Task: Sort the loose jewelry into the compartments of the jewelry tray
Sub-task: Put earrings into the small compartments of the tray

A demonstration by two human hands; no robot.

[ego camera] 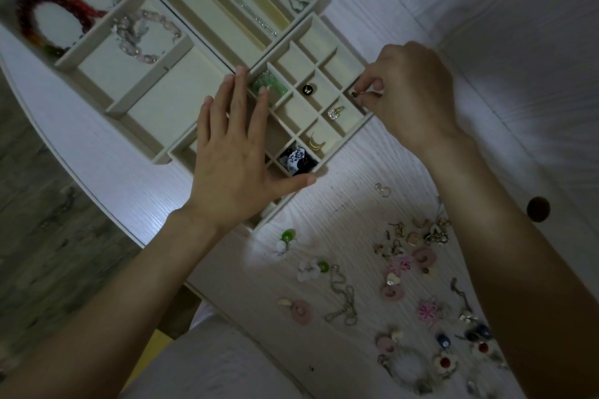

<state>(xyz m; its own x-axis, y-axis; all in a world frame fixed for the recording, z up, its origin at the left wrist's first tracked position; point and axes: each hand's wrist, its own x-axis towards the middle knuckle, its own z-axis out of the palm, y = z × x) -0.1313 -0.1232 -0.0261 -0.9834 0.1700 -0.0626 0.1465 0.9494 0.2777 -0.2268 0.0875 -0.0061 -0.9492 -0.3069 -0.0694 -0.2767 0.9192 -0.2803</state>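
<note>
The right hand [410, 91] pinched a small gold earring [354, 94] over the jewelry tray's [343, 142] right-edge compartment, centre right of frame. The left hand [233, 152] lay flat, fingers spread, on the tray. Loose jewelry [405, 275] lay scattered on the table [324, 204] at lower right.

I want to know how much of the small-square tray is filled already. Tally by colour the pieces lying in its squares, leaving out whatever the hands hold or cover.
Green: 1
Black: 1
Gold: 2
Blue-and-white: 1
Total: 5

The left hand hides some squares; the right hand pinches another small piece.
</note>
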